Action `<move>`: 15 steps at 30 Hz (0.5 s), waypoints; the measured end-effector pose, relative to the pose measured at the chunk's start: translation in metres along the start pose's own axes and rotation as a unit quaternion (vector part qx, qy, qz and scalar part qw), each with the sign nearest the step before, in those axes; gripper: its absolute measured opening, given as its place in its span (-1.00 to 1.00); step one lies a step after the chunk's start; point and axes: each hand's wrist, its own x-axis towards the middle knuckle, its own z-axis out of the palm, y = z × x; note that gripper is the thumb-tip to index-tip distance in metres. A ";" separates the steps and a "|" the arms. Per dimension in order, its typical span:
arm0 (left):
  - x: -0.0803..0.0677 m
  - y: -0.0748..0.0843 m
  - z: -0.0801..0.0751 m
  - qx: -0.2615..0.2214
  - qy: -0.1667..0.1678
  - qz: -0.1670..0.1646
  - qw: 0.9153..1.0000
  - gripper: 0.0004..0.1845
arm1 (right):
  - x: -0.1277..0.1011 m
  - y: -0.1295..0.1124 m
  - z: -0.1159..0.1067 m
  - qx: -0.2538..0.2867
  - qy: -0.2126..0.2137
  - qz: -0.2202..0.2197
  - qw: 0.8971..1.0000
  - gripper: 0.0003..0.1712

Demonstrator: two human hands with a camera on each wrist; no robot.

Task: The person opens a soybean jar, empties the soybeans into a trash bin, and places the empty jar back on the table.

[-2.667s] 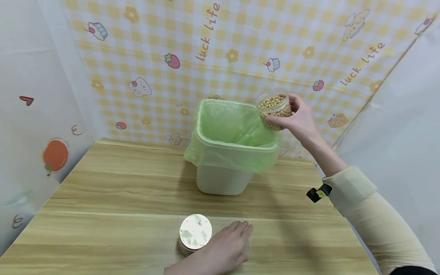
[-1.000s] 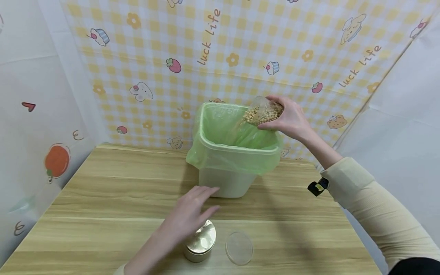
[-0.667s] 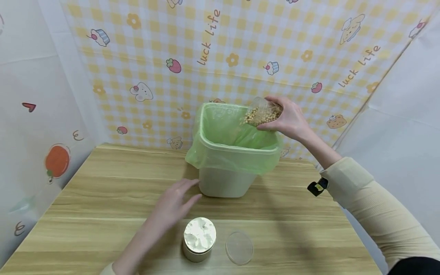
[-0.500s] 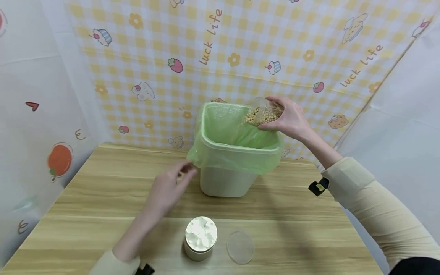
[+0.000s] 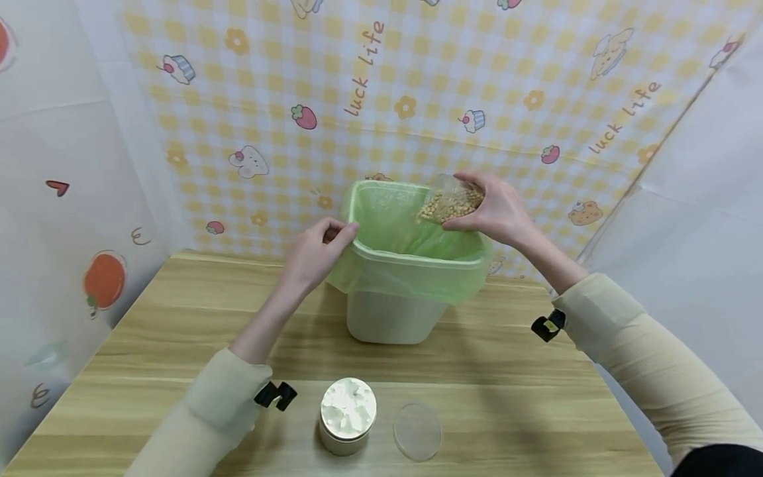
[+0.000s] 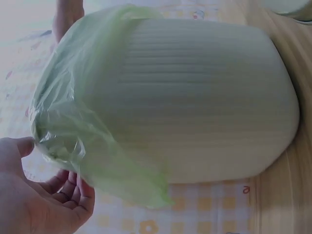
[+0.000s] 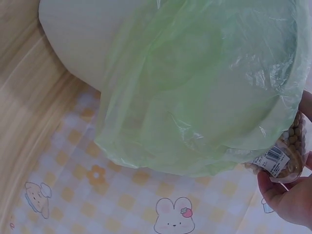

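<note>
A pale bin [image 5: 390,315] lined with a green plastic bag [image 5: 411,271] stands at the back of the wooden table [image 5: 179,331]. My right hand [image 5: 495,209] grips a clear jar of beans [image 5: 450,199], tilted mouth-down over the bin's far right corner. The right wrist view shows the jar [image 7: 287,156] with its label at the bag's edge [image 7: 204,97]. My left hand [image 5: 341,232] is at the bin's left rim, thumb and fingers around the bag's hanging fold. In the left wrist view that fold [image 6: 73,146] lies between the thumb and curled fingers [image 6: 73,192].
Near the table's front edge stand an open jar of white stuff [image 5: 348,414] and, to its right, a flat clear lid [image 5: 417,432]. Patterned cloth walls close in behind and on both sides.
My left hand rose from beside the white jar to the bin's left rim and took the bag's fold. The right hand tipped the bean jar further over the bin.
</note>
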 end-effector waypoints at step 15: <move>0.007 0.006 0.010 -0.038 -0.008 -0.031 0.999 -0.62 | -0.001 -0.004 -0.003 -0.002 0.000 -0.010 1.000 0.09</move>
